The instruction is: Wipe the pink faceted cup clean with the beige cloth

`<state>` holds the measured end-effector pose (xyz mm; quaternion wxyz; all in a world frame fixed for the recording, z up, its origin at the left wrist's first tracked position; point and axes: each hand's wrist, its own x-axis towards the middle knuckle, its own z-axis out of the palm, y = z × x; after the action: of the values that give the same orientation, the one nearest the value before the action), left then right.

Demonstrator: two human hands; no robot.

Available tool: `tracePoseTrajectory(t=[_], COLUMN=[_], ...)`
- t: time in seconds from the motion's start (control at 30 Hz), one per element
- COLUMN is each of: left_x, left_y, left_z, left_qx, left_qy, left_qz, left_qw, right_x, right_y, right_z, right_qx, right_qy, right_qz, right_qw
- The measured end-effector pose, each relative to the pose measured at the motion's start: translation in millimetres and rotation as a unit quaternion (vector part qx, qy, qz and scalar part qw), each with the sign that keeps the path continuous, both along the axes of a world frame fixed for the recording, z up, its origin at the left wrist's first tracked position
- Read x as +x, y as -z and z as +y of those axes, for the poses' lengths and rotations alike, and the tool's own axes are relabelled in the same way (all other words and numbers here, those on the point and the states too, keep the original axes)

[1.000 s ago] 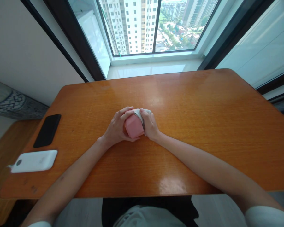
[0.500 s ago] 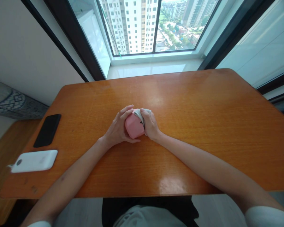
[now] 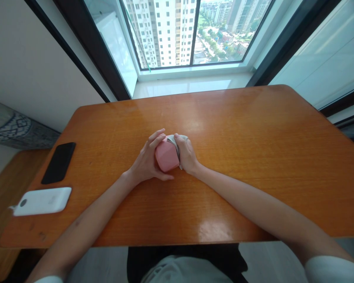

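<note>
A pink, rounded block-like object point(image 3: 166, 156) is between my two hands near the middle of the wooden table point(image 3: 247, 129); its exact kind cannot be made out. My left hand point(image 3: 149, 157) curves around its left side, fingers over the top and thumb below. Against its right side, my right hand point(image 3: 187, 155) grips a light grey cloth point(image 3: 172, 139), thumb on top. A corner of the cloth pokes out beneath that hand. My right palm and fingers hide most of the cloth and the object's right face.
On the table's left side lie a black phone point(image 3: 59, 162) and, nearer to me, a white rounded device point(image 3: 44, 201) with a cable at its left end. A window point(image 3: 191, 35) with a pale sill stands beyond the far edge.
The pink object has turned slightly, and a small dark mark on its right side is no longer visible. My left thumb has shifted a little down, away from it.
</note>
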<state>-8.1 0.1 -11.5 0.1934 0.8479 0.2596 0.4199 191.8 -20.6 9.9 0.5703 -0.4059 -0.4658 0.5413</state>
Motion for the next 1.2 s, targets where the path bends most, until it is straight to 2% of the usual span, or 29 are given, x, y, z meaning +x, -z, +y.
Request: tracePoseTrajectory(t=[0.07, 0.13, 0.3, 0.5, 0.7, 0.8, 0.97, 1.2], left_x=[-2, -2, 0, 4, 4, 3, 2, -11], left_y=[-2.1, -5.9, -14.0, -13.1, -5.9, -3.7, -3.4, 3.0], left_z=[0, -1, -6, -6, -6, -7, -5, 5], left_qx=[0.032, 0.024, -0.086, -0.210, -0.211, -0.184, -0.045, 0.112], left_qy=[-0.009, -0.020, -0.045, 0.010, 0.025, 0.020, 0.017, 0.005], left_qz=[0.032, 0.039, 0.017, -0.039, -0.056, -0.055, -0.039, 0.076], left_qw=[0.999, 0.999, 0.995, 0.977, 0.976, 0.981, 0.998, 0.991], right_x=[0, -1, -1, -1, -1, 0, 0, 1], right_y=[-0.3, 0.3, 1.9, -1.1, 0.9, 2.2, -1.1, -3.0], right_z=[0, -1, -4, -6, -6, -5, -4, -1], right_qx=[-0.003, -0.002, 0.024, 0.016, 0.020, 0.014, 0.012, -0.026], right_qy=[0.000, -0.001, -0.007, -0.014, -0.016, -0.015, -0.006, -0.007], right_qz=[-0.005, -0.012, -0.013, -0.023, -0.022, -0.024, -0.025, -0.011], right_qw=[1.000, 1.000, 1.000, 1.000, 0.999, 1.000, 1.000, 1.000])
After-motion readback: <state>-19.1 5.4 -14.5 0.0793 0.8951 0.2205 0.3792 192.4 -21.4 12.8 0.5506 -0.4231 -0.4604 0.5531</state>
